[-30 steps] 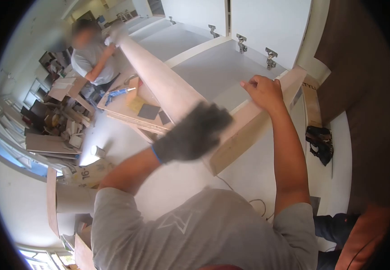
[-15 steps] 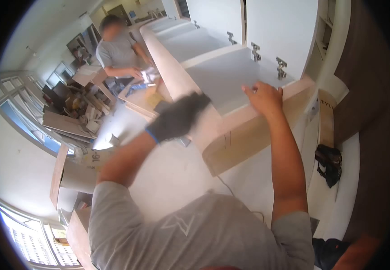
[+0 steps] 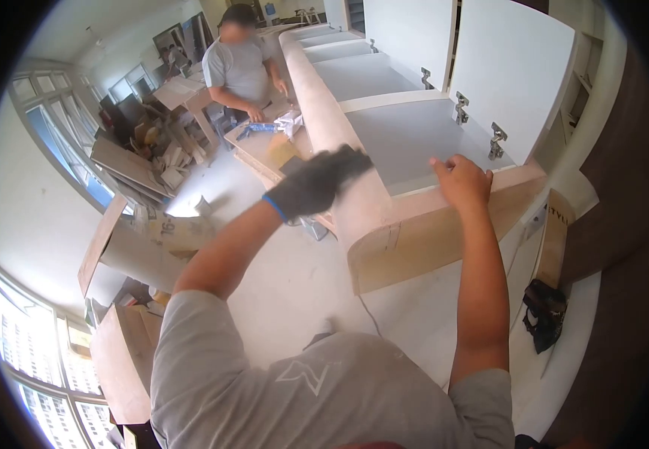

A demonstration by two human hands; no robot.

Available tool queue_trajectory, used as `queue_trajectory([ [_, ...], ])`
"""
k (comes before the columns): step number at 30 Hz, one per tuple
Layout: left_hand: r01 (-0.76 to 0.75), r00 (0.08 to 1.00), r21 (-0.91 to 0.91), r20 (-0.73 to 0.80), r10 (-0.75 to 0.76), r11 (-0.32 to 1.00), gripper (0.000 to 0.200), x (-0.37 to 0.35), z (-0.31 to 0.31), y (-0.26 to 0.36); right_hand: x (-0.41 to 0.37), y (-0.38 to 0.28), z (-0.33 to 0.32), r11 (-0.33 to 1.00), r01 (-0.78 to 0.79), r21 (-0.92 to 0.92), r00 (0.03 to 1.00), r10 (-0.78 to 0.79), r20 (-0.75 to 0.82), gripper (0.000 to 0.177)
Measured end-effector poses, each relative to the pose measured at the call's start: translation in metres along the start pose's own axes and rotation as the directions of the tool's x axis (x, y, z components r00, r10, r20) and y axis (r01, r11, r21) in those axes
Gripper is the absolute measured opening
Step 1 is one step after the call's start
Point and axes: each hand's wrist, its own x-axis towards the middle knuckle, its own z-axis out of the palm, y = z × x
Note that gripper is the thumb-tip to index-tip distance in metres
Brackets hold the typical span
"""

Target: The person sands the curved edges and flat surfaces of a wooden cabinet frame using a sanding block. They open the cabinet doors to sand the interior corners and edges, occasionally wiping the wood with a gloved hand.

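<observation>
A long pale cabinet (image 3: 373,273) lies with its open compartments facing up and a rounded wooden corner nearest me. My left hand (image 3: 313,187), in a dark glove with a blue cuff, is at the rounded long edge, its fingers bent and partly smeared by motion. Whatever is under those fingers is hidden. My bare right hand (image 3: 463,182) rests on the near end panel, fingers curled over its top edge and thumb toward the grey compartment (image 3: 414,142). White doors (image 3: 508,75) stand raised on metal hinges (image 3: 497,141) beyond it.
Left of the cabinet a co-worker (image 3: 242,71) stands at a low wooden table (image 3: 253,157) bearing a blue tool (image 3: 257,129) and white cloth. Wood scraps (image 3: 175,168) lie behind. A cable (image 3: 372,314) runs below the near end. A black bag (image 3: 544,314) is at the right.
The view has shifted, so the cabinet appears lower and farther right. My left hand stays on the rounded edge, blurred in both frames; my right hand keeps its place on the end panel.
</observation>
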Motion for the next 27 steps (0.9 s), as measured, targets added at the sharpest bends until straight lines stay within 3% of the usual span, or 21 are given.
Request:
queue_trajectory([
  [2, 0.032, 0.99, 0.112, -0.141, -0.016, 0.993, 0.082, -0.001, 0.02, 0.003, -0.001, 0.003, 0.005, 1.0, -0.013, -0.004, 1.0, 0.013, 0.008, 0.059],
  [4, -0.171, 0.98, 0.078, -0.093, 0.178, 0.982, 0.08, -0.015, 0.013, 0.043, 0.004, -0.001, -0.003, 0.999, -0.028, -0.015, 0.999, 0.029, 0.025, 0.06],
  [6, -0.276, 0.959, 0.102, -0.037, 0.281, 0.956, 0.097, -0.013, 0.013, 0.027, -0.001, -0.009, -0.012, 0.998, -0.042, -0.045, 0.994, 0.047, 0.101, 0.062],
  [8, 0.081, 0.988, -0.092, 0.138, -0.068, 0.992, 0.099, 0.007, -0.009, 0.002, -0.001, -0.004, -0.008, 0.998, -0.032, -0.048, 0.995, 0.037, 0.097, 0.062],
  [9, -0.026, 0.995, 0.017, -0.094, 0.028, 0.999, 0.097, 0.016, 0.031, -0.056, 0.0, -0.002, -0.007, 0.998, -0.028, -0.05, 0.995, 0.033, 0.092, 0.062],
  [10, -0.039, 0.987, 0.112, -0.152, 0.056, 0.993, 0.098, 0.022, 0.033, -0.075, -0.001, -0.002, -0.006, 0.998, -0.03, -0.047, 0.995, 0.035, 0.093, 0.062],
  [12, 0.089, 0.996, 0.026, 0.014, -0.09, 0.996, 0.095, 0.029, 0.006, -0.06, 0.0, -0.003, -0.009, 0.998, -0.04, -0.04, 0.996, 0.043, 0.08, 0.063],
  [15, -0.238, 0.969, 0.103, -0.039, 0.243, 0.966, 0.087, 0.008, 0.012, -0.015, -0.002, -0.006, -0.007, 0.997, -0.072, -0.04, 0.996, 0.073, 0.041, 0.064],
  [16, -0.313, 0.949, 0.077, -0.017, 0.315, 0.947, 0.09, 0.001, 0.013, -0.007, -0.002, -0.008, -0.007, 0.997, -0.07, -0.022, 0.997, 0.071, 0.032, 0.063],
  [17, -0.346, 0.936, 0.082, -0.043, 0.35, 0.935, 0.08, 0.007, 0.012, -0.023, -0.003, -0.008, -0.008, 0.998, -0.067, -0.009, 0.997, 0.067, 0.027, 0.063],
  [18, -0.373, 0.923, 0.08, -0.071, 0.378, 0.925, 0.07, 0.014, 0.012, -0.044, -0.005, -0.007, -0.008, 0.998, -0.061, -0.001, 0.998, 0.061, 0.029, 0.063],
  [19, -0.297, 0.948, 0.151, -0.068, 0.309, 0.943, 0.072, 0.028, 0.019, -0.074, -0.005, -0.006, -0.008, 0.998, -0.062, 0.001, 0.998, 0.062, 0.022, 0.062],
  [20, -0.223, 0.972, 0.062, -0.067, 0.227, 0.973, 0.071, 0.041, 0.017, -0.108, -0.004, -0.005, -0.009, 0.998, -0.061, 0.005, 0.998, 0.061, 0.013, 0.061],
  [22, -0.107, 0.956, 0.306, -0.231, 0.183, 0.946, 0.065, 0.054, 0.028, -0.161, -0.006, -0.005, -0.007, 0.997, -0.071, 0.007, 0.997, 0.071, 0.004, 0.059],
  [25, -0.111, 0.945, 0.333, -0.257, 0.203, 0.936, 0.059, 0.054, 0.029, -0.158, -0.007, -0.003, -0.007, 0.995, -0.102, 0.006, 0.995, 0.102, -0.024, 0.056],
  [26, -0.238, 0.97, 0.121, -0.013, 0.241, 0.964, 0.079, 0.056, 0.02, -0.148, -0.009, -0.003, -0.006, 0.994, -0.113, 0.011, 0.993, 0.114, -0.032, 0.055],
  [27, -0.345, 0.934, 0.132, -0.044, 0.353, 0.929, 0.079, 0.046, 0.017, -0.126, -0.006, -0.003, -0.006, 0.992, -0.123, 0.02, 0.991, 0.124, -0.044, 0.054],
])
